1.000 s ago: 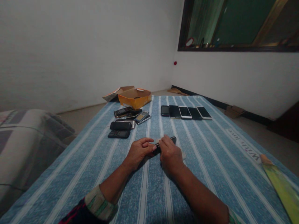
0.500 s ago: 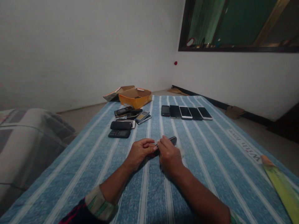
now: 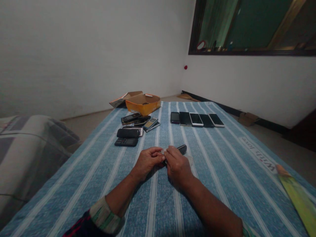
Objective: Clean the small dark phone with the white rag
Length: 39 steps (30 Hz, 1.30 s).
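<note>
Both hands meet over the striped cloth [image 3: 164, 204], and the dark phone [image 3: 182, 149] is right there between them! The left hand [image 3: 148, 160] pinches its near end, thumb against fingertips; the right hand [image 3: 178, 166] wraps over the middle, hiding most of it. The far end juts past the right knuckles, tilted up and away, with something pale [image 3: 163, 151] at the meeting fingertips, too small to identify.

Dim, greyish light is lying flat across the pale wall [image 3: 98, 49] — the right edge is sitting darker — and soft shadow is gathering beneath the right forearm [image 3: 212, 200]. Fine detail is smearing around the fingers [image 3: 158, 159], while wide-angle distortion is stretching the foreground.
</note>
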Each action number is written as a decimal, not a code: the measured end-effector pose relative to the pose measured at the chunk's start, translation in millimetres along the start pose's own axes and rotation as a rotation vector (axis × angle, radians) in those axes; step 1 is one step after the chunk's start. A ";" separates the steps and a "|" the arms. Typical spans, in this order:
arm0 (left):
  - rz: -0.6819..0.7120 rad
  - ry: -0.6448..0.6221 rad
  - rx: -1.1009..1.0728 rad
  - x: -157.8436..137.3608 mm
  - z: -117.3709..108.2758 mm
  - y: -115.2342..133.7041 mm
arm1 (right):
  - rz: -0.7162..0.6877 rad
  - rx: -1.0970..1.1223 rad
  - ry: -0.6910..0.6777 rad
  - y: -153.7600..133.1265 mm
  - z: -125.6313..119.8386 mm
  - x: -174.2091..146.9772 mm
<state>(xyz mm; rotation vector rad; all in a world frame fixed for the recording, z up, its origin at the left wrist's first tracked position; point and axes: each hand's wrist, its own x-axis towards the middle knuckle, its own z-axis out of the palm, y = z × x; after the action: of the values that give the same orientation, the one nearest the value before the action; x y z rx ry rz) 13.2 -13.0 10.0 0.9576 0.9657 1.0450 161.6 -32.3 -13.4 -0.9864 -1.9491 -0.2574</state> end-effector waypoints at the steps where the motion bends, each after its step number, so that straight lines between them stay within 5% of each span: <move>1: 0.003 0.001 -0.003 0.2 -0.3 -0.4 | -0.012 0.012 -0.004 -1.5 0.1 0.6; 9: 0.016 -0.024 0.065 1.0 -0.8 0.4 | 0.164 -0.066 -0.034 15.6 -8.2 3.5; 19: 0.026 0.010 0.117 1.8 -0.7 0.4 | 0.721 0.178 0.050 48.1 -16.0 7.0; 25: 0.036 0.009 0.103 0.2 0.2 -2.6 | 0.805 0.226 0.109 50.7 -11.7 4.1; 28: 0.048 -0.018 0.081 -2.2 2.8 -5.2 | 0.676 0.240 0.190 45.1 -16.4 7.2; 31: 0.080 -0.068 0.081 -3.1 4.9 -9.0 | 0.394 0.185 0.274 36.1 -25.0 12.8; 35: 0.138 -0.103 0.114 -2.0 4.2 -12.1 | 0.096 0.052 0.236 19.9 -33.0 19.3; 39: 0.164 -0.143 0.181 -5.2 4.5 -6.5 | -0.047 -0.053 0.168 4.5 -31.7 20.5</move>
<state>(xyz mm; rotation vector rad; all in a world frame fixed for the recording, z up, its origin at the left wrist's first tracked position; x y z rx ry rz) 17.9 -20.2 6.0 1.2618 0.8846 1.0218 179.4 -35.0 20.0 -0.9239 -1.8212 -0.4079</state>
